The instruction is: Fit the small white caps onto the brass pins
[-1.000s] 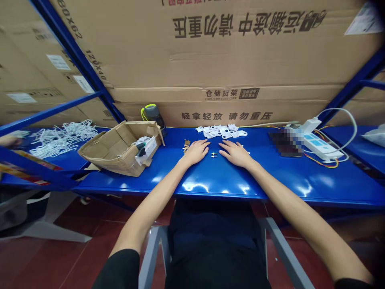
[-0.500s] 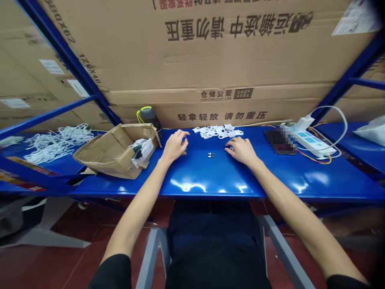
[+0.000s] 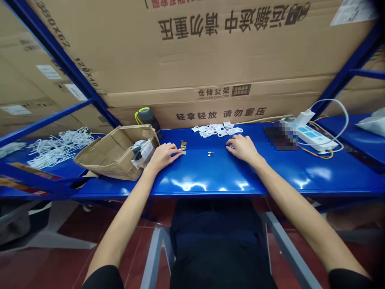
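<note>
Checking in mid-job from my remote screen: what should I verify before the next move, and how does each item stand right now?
1. Left hand holding one of the small brass pieces: cannot tell; its fingertips are right beside them.
2. Right hand empty: cannot tell; its fingers curl down onto the shelf.
3. Two small metal pins uncovered between the hands on the glossy blue steel shelf: ok.
4. Pile of white plastic clips uncovered beyond the hands: ok.
5. White power strip and coloured wires away from the right hand: ok; they lie off to its right.
</note>
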`<action>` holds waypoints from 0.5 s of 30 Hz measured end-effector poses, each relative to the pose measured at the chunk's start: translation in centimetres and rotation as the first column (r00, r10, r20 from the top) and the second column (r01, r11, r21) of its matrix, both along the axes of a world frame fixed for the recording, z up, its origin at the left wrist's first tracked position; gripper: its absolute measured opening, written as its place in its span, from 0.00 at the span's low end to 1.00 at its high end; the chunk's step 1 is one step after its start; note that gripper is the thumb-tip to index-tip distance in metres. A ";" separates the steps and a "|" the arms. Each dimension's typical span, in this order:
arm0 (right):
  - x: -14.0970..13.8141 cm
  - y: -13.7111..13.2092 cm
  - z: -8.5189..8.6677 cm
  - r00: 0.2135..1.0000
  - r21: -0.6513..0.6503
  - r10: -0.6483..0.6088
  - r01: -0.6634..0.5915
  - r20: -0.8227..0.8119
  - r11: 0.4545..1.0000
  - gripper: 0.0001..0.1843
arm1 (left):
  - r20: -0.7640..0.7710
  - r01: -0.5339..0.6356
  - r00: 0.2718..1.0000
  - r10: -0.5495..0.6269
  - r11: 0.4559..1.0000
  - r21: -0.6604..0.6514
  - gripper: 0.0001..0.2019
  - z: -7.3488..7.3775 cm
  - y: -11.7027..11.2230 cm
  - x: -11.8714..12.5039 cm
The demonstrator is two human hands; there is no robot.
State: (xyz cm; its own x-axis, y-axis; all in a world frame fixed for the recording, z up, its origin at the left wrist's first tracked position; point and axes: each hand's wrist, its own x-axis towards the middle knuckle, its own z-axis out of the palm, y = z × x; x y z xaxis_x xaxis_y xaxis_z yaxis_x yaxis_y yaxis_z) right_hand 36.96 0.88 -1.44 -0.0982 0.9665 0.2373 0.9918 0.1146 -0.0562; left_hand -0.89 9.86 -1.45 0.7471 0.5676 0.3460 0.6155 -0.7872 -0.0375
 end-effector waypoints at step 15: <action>2.1 0.1 0.5 0.998 -0.102 -0.057 0.055 -0.019 0.993 0.14 | 0.015 -0.044 0.999 0.043 0.998 0.046 0.19 -0.2 -1.0 1.3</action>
State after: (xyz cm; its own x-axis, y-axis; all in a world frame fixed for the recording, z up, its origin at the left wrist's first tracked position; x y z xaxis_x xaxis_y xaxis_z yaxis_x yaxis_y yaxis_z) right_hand 39.07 0.98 -0.90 -0.0388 0.9894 0.1398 0.9949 0.0512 -0.0866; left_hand 0.45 8.84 -1.63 0.7169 0.5824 0.3832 0.6498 -0.7573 -0.0647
